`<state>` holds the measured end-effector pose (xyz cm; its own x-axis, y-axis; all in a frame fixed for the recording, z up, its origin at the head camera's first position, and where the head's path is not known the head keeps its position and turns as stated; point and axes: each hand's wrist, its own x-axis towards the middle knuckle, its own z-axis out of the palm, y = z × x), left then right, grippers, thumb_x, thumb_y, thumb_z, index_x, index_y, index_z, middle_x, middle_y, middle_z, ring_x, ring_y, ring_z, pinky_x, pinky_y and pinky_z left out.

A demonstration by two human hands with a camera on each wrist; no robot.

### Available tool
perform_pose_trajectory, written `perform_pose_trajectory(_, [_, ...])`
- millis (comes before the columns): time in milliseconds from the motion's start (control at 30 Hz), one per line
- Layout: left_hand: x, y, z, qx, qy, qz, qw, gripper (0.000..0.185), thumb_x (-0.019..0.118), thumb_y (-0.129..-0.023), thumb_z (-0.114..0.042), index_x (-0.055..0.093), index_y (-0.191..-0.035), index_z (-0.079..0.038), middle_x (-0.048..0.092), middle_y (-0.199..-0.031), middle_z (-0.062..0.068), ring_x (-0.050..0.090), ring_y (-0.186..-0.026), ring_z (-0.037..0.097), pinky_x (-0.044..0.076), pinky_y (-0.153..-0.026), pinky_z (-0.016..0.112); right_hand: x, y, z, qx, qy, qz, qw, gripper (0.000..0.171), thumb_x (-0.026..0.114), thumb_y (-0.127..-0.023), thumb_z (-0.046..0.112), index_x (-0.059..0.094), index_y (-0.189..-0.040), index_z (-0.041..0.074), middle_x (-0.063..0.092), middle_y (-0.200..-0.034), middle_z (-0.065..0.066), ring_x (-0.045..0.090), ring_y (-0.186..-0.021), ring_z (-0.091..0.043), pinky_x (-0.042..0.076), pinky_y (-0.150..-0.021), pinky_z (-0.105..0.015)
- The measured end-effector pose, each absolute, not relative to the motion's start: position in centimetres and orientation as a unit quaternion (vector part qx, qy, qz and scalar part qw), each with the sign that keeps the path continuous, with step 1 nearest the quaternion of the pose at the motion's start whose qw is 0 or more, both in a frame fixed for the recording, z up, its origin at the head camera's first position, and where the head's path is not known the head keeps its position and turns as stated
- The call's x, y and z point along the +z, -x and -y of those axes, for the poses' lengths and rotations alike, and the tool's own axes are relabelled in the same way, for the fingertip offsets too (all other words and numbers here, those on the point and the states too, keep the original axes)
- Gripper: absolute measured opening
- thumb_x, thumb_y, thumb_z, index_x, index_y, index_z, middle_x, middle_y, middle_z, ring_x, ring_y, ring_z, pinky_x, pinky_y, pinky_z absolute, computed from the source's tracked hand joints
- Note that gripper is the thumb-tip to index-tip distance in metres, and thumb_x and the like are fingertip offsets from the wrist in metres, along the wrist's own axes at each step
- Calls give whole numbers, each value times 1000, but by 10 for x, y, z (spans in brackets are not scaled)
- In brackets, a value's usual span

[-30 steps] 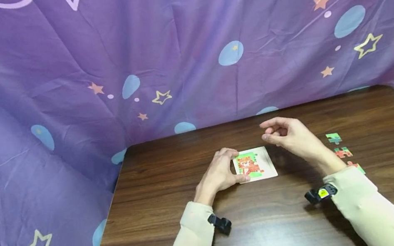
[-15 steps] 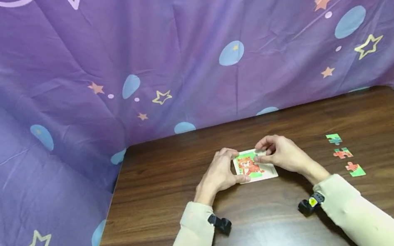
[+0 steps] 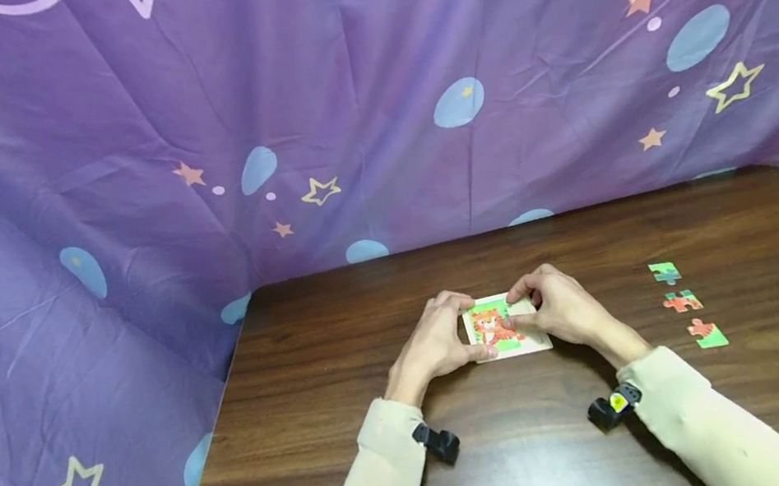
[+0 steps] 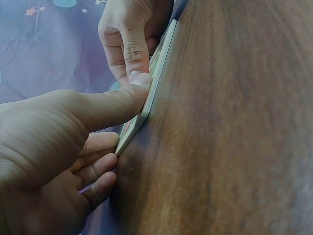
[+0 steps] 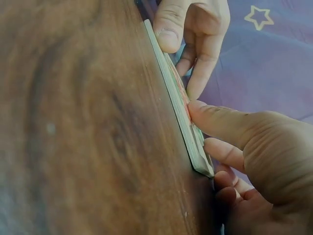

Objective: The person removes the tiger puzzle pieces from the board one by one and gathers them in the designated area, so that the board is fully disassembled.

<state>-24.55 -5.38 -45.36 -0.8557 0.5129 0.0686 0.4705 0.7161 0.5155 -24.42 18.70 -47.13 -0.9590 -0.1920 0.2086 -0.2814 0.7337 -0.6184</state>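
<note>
place: probably a makeshift recording booth | evidence: purple star-print cloth (image 3: 354, 98) draped around wooden table (image 3: 537, 438)

The puzzle board (image 3: 508, 328) is flanked closely by both hands, left (image 3: 436, 346) and right (image 3: 562, 312). Bare surface (image 3: 438, 269) is left behind it, bounded by the purple cloth (image 3: 356, 115). Three loose pieces (image 3: 682, 302) lie well apart to the right.
</note>
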Motion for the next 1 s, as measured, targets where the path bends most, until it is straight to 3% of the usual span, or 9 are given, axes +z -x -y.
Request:
perform_pose_trajectory(533, [-452, 245, 54, 253, -281, -925, 35, 77, 94, -77, -36, 61, -141, -8, 56, -145, 2, 47, -139, 20, 37, -119, 29, -469, 242, -185, 349, -125, 928, 37, 35, 90, -80, 30, 73, -104, 11, 52, -99, -10, 51, -87, -22, 43, -75, -34])
perform_pose_trajectory(1000, [-452, 244, 56, 251, -289, -923, 29, 76, 93, -78, -37, 62, -141, -8, 57, -145, 2, 46, -140, 20, 36, -120, 28, -469, 239, -183, 362, -130, 922, 46, 35, 90, -81, 26, 72, -105, 8, 52, -100, -11, 50, -86, -21, 42, -74, -33])
